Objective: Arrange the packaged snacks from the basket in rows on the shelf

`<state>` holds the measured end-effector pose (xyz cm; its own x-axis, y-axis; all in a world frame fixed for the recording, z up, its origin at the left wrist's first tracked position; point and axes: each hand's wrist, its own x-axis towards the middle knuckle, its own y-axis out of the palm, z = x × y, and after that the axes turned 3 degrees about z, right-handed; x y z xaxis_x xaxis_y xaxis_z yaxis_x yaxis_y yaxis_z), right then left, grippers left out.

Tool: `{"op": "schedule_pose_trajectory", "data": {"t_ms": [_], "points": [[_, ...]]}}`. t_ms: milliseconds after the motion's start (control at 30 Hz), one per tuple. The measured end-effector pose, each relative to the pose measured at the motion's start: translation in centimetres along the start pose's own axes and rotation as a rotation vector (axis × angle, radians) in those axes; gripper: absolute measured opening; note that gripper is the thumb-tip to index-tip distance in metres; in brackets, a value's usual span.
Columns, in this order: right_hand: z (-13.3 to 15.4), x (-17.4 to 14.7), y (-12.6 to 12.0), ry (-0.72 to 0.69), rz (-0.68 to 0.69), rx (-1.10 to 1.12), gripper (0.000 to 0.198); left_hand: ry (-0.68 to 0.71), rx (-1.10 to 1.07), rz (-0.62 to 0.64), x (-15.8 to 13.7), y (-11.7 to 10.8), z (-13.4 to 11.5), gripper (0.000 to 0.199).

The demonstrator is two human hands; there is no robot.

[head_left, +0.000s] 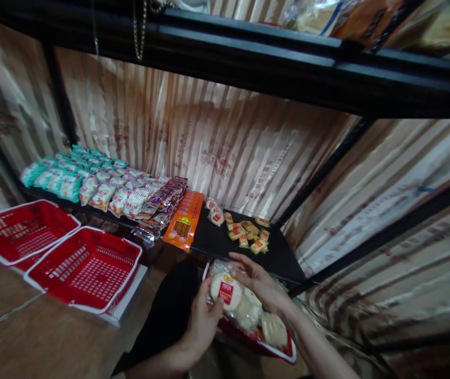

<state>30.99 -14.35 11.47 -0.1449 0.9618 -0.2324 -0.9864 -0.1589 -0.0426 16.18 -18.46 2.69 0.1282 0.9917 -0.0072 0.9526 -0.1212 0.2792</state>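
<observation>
My left hand [204, 311] is closed around the near left side of a clear-wrapped pack of round white cakes [227, 292] with a red and yellow label. Just above that pack's upper right edge is my right hand [260, 281], its fingers stretched out and apart; whether they touch the wrapper I cannot tell. Below both hands is a red basket [244, 341] with a white rim. More clear-wrapped packs of pale round cakes [274, 330] lie in it.
On the low black shelf [209, 239] lie small yellow packs [244, 231], white packs [216, 216], an orange sheet [185, 221] and rows of snack bags [118, 197]. Two red baskets [86, 268] stand at left. A black upper shelf [225, 58] crosses overhead.
</observation>
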Motion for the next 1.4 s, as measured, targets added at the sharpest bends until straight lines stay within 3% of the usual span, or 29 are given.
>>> {"op": "schedule_pose_trajectory", "data": {"t_ms": [200, 367, 500, 800, 933, 1067, 1233, 1333, 1400], "points": [[1.2, 6.7, 2.9, -0.006, 0.091, 0.029, 0.049, 0.024, -0.14, -0.17, 4.5, -1.9, -0.2, 0.048], [0.4, 9.1, 3.0, 0.017, 0.137, 0.065, 0.052, -0.012, -0.129, -0.187, 7.7, -2.2, 1.2, 0.051], [-0.6, 9.1, 0.6, 0.048, 0.086, 0.081, 0.046, -0.043, -0.12, -0.132, 9.7, -0.3, 2.3, 0.048], [-3.8, 9.5, -7.6, 0.128, -0.176, 0.182, 0.045, -0.12, -0.028, -0.058, 13.9, 6.9, 6.8, 0.038], [-2.4, 13.1, -10.4, 0.097, -0.239, 0.155, 0.048, -0.097, -0.064, -0.043, 19.0, 9.2, 6.1, 0.035], [-0.6, 19.2, -11.0, -0.035, -0.219, 0.096, 0.049, -0.015, -0.104, -0.15, 25.6, 9.4, 4.9, 0.034], [-1.4, 27.9, -11.3, -0.22, -0.24, -0.247, 0.044, 0.089, -0.081, -0.376, 30.9, 6.7, 5.4, 0.035], [-2.8, 32.7, -11.6, -0.294, -0.303, -0.629, 0.044, 0.154, -0.019, -0.546, 32.4, 5.2, 5.4, 0.037], [-3.3, 35.2, -11.4, -0.335, -0.26, -0.91, 0.044, 0.189, 0.013, -0.574, 33.0, 4.8, 5.1, 0.037]]}}
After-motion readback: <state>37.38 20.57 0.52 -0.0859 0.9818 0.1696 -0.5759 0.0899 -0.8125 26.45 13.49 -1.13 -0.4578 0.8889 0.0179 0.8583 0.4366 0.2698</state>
